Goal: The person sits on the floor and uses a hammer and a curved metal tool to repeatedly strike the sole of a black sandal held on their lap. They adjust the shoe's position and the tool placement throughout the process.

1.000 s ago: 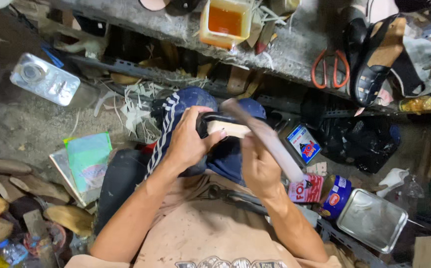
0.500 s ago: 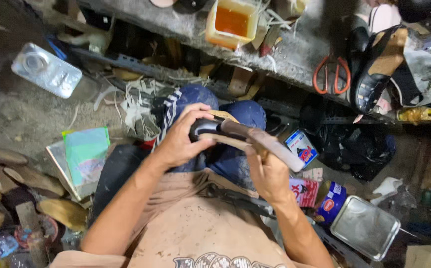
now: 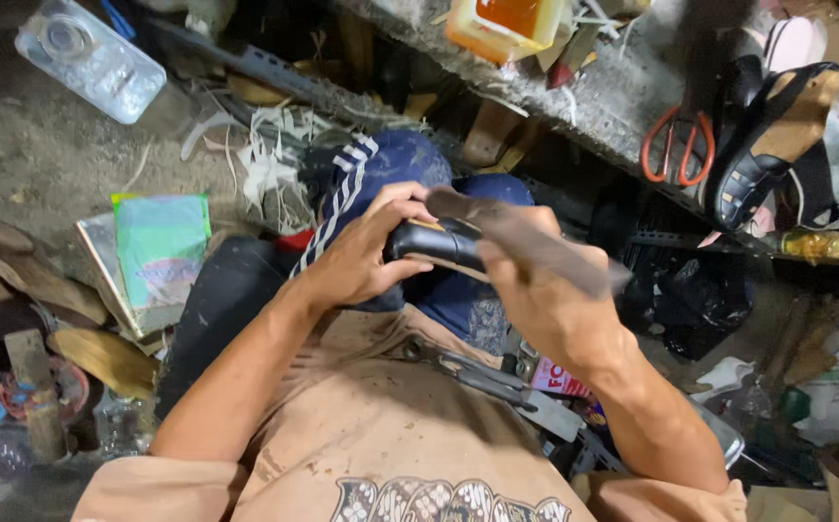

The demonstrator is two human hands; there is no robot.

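Note:
My left hand (image 3: 360, 253) grips a black shoe piece with a tan edge (image 3: 431, 244), held over my knees in blue trousers. My right hand (image 3: 545, 295) is shut on a long flat brownish tool (image 3: 526, 242), a file or blade, that lies across the shoe piece and points up-left. The tool's right end is blurred. Both hands touch the work at the middle of the head view.
A concrete ledge (image 3: 622, 92) carries an orange tub (image 3: 506, 21), orange-handled scissors (image 3: 676, 145) and a black sandal (image 3: 767, 145). A clear plastic box (image 3: 91, 60), a green packet (image 3: 160, 249) and wooden soles (image 3: 101, 356) lie at left. Pliers (image 3: 477, 372) rest on my lap.
My right hand has drawn the flat tool up and to the left over the shoe piece. The left hand keeps its hold. The camera has tilted down somewhat.

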